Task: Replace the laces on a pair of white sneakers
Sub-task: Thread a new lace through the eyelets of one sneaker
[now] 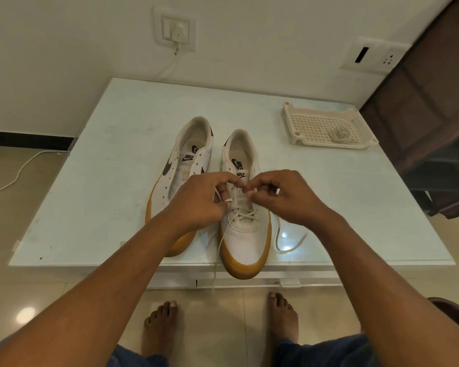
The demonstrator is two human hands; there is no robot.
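Now both sneakers lie on the pale glossy table (104,181), long axes running from its far edge to the near one, rounded toes toward us, open heels toward the wall. Our left hand (199,200) pinches the flat cream lace (239,215) near its tip. Our right hand (284,197) pinches the same lace over the tongue of the right-side sneaker (245,234), smooth white with a gum-coloured sole. The other sneaker (180,168) sits just beside it, eyelets bare. A perforated plastic tray (326,128) holds a coiled lace (341,133).
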